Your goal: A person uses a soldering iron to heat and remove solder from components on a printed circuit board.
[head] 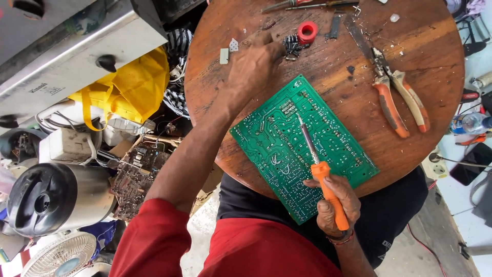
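A green circuit board (287,154) lies solder side up on a round wooden table (425,66). My right hand (335,202) grips an orange-handled soldering iron (328,190), its metal tip resting on the board's middle. My left hand (253,66) reaches across the table's far left part, fingers curled close to a heap of small dark parts (292,46) and a red tape roll (307,32). Whether it holds anything is hidden.
Orange-handled pliers (397,100) lie on the table's right side, with thin tools at the far edge. To the left on the floor are a yellow bag (133,87), a black-and-silver pot (51,200), a small fan (59,254) and loose boards.
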